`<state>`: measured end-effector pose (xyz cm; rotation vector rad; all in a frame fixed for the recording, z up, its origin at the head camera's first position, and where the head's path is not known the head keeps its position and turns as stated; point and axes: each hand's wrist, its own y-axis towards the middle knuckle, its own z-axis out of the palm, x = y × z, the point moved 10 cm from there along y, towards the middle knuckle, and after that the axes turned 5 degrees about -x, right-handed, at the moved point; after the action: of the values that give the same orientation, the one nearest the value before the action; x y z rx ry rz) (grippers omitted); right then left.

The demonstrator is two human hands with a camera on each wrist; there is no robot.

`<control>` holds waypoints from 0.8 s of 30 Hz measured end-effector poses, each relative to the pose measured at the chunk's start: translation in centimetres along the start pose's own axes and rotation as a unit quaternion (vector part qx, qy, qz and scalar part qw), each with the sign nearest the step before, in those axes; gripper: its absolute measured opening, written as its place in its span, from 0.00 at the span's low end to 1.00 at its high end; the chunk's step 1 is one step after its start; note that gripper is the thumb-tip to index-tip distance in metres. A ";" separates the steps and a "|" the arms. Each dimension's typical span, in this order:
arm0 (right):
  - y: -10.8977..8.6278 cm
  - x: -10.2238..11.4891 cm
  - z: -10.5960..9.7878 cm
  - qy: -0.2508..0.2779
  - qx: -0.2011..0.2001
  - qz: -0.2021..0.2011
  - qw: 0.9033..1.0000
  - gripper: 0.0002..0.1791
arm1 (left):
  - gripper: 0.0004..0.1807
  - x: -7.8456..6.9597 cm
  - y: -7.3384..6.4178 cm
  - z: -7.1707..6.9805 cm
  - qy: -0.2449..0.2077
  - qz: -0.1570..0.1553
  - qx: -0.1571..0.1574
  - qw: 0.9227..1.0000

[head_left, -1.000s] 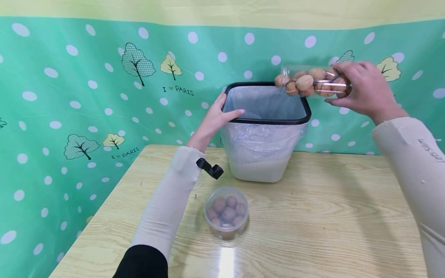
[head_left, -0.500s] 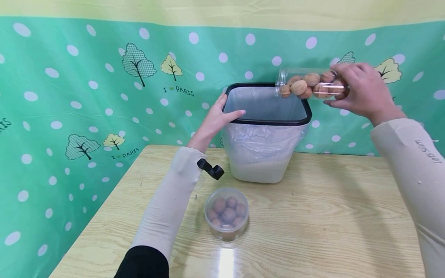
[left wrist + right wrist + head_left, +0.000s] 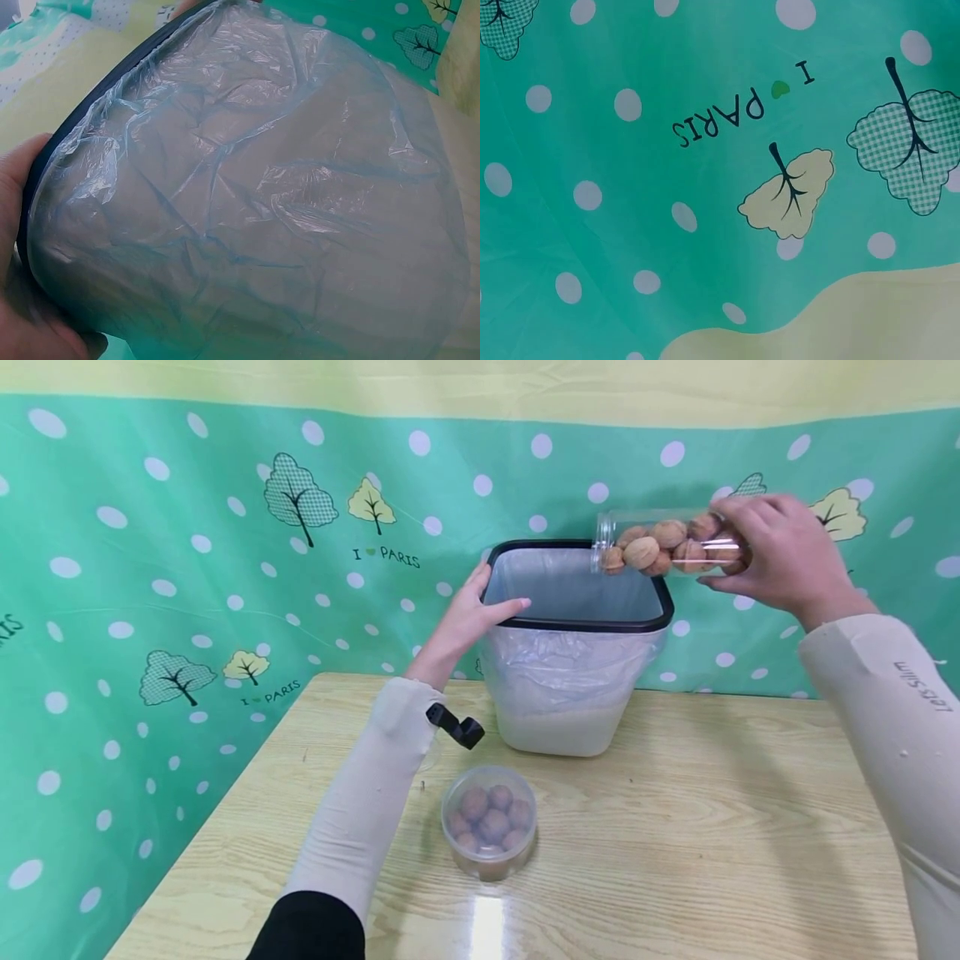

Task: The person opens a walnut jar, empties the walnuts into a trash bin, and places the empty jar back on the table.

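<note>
My left hand (image 3: 467, 608) grips the left side of the black rim (image 3: 577, 625) of a white trash bin (image 3: 558, 727), thumb over the inside edge. In the left wrist view a clear plastic liner (image 3: 225, 195) hangs wrinkled over the bin's outside wall. My right hand (image 3: 787, 556) holds a clear jar (image 3: 637, 517) by its base end, lying nearly level. The jar's uncapped mouth points left, over the bin's back right corner. Several walnuts (image 3: 642, 552) lie inside the jar. The right wrist view shows only the printed cloth, with neither hand nor jar.
A round clear tub (image 3: 489, 864) with several walnuts stands on the wooden table (image 3: 712, 827), in front of the bin. Behind the bin hangs a green dotted cloth (image 3: 225, 568). A black camera mount (image 3: 455, 727) sticks out from my left wrist.
The jar has sunk slightly and shifted a little left, its walnuts sitting differently. The walnut at its mouth one second ago no longer shows there. My left hand keeps its place on the rim.
</note>
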<state>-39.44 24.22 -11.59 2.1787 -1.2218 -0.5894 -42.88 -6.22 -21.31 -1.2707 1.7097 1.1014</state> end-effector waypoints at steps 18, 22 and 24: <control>0.0 1.1 -1.0 0.002 -0.050 -0.076 0.996 0.55 | 0.53 -0.2 -0.3 0.2 0.009 -0.002 -0.008 1.000; 0.0 1.2 -1.0 0.002 -0.054 -0.085 0.995 0.54 | 0.53 -0.1 -0.2 0.3 0.010 -0.001 -0.010 1.000; 0.0 1.3 -0.9 0.001 -0.053 -0.090 0.994 0.53 | 0.53 0.0 -0.2 0.4 0.009 -0.004 -0.010 1.000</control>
<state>-38.27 23.35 -11.01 2.2122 -0.9746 -0.7088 -42.61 -5.90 -21.47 -1.3035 1.7091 1.1087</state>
